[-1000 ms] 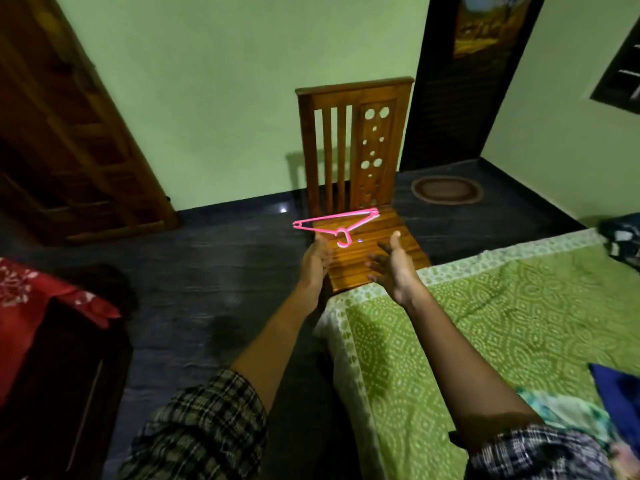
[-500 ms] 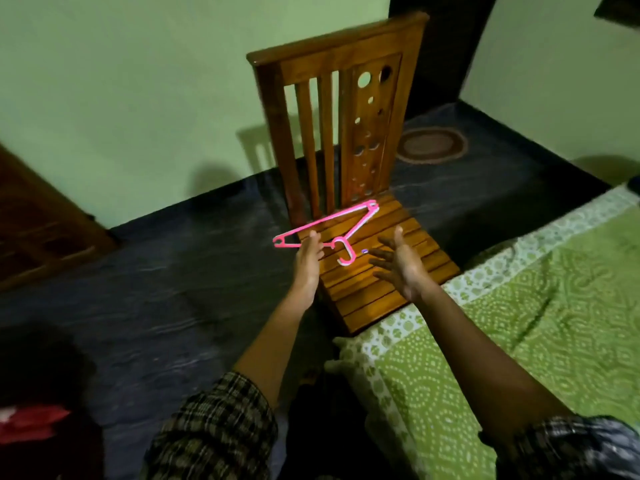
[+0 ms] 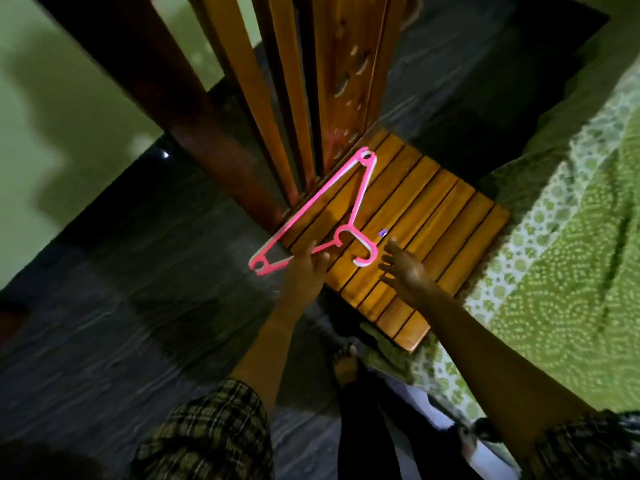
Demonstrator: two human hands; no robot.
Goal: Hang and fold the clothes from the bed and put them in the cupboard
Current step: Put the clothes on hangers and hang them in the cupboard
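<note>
Where the pink hanger (image 3: 313, 209) is held: above the chair seat (image 3: 433, 220), pinched near one end by the left hand (image 3: 306, 271).
Right hand (image 3: 408, 275): spread, nothing held, beside the hook.
Chair back (image 3: 263, 98): upright behind the hanger.
Bed (image 3: 571, 254): just beside the seat.

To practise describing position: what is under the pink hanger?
Most of the pink hanger is over the slatted wooden chair seat. One end overhangs the dark floor. The left hand gripping it hides the seat corner beneath.
</note>
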